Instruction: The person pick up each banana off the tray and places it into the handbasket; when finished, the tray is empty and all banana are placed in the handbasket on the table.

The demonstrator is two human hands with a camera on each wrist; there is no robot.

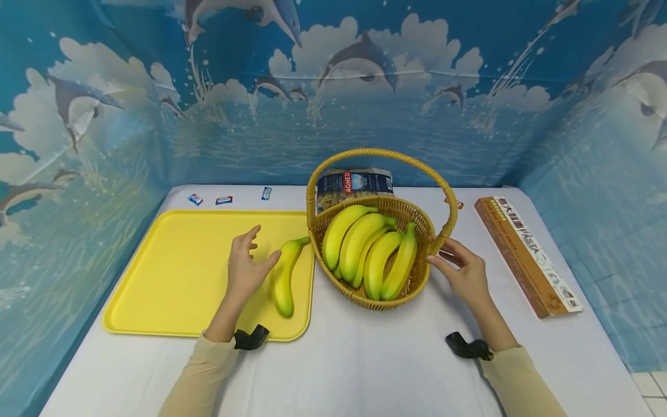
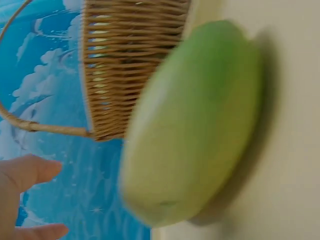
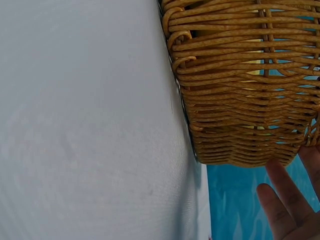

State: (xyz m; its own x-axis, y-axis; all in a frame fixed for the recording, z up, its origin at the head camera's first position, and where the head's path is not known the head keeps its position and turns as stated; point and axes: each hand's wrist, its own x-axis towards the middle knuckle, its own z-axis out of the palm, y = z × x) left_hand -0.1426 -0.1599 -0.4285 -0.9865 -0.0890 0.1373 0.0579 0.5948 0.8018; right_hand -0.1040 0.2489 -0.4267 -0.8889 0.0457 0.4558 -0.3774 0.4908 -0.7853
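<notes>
A wicker basket (image 1: 359, 301) with a tall arched handle stands near the middle of the table with several yellow bananas (image 1: 359, 240) in it. My right hand (image 1: 464, 272) grips the basket's right side where the handle meets the rim; in the right wrist view its fingers (image 3: 287, 195) reach the rim. A single banana (image 1: 283, 281) lies on the right part of a yellow tray (image 1: 172, 272), its stem end toward the basket. Over the tray, just left of that banana, my left hand (image 1: 247, 266) hovers with spread fingers and holds nothing. The same banana (image 2: 195, 130) looms large in the left wrist view.
Behind the basket sits an Agnesi pasta bag (image 1: 354, 185). A long brown pasta box (image 1: 526, 255) lies at the right. Small wrapped pieces (image 1: 224, 200) lie behind the tray, and a dolphin-print curtain (image 1: 292, 133) encloses the back and sides.
</notes>
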